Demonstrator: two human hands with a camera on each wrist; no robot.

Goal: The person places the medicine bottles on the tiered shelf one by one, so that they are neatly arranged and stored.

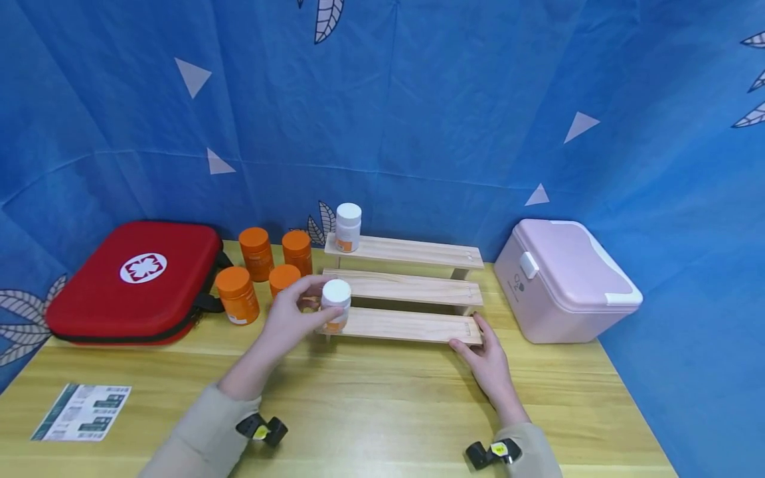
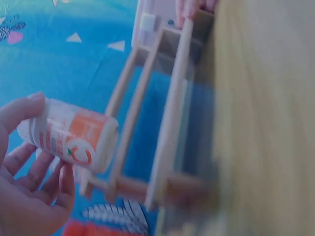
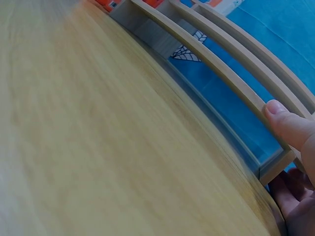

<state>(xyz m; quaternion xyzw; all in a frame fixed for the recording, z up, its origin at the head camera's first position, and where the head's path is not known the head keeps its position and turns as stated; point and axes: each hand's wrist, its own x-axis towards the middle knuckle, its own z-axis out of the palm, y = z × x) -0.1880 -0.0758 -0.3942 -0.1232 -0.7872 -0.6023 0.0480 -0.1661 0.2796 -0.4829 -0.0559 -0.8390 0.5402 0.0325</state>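
Observation:
A white pill bottle (image 1: 336,307) with an orange-and-white label (image 2: 81,137) is pinched between the thumb and fingers of my left hand (image 1: 299,309). In the head view it appears over the left end of the lowest step; the left wrist view shows it tilted and held off the rack. At the right end of the three-step wooden rack (image 1: 406,325), my right hand (image 1: 489,364) grips the lowest step, thumb (image 3: 283,118) on its front edge. Another white bottle (image 1: 348,229) stands on the top step's left end.
Several orange jars (image 1: 237,299) stand left of the rack. Beyond them lies a red first-aid case (image 1: 137,285). A pink lidded box (image 1: 562,285) sits at the right. Near the table's front left is a printed card (image 1: 82,413). A blue curtain (image 1: 382,119) hangs behind.

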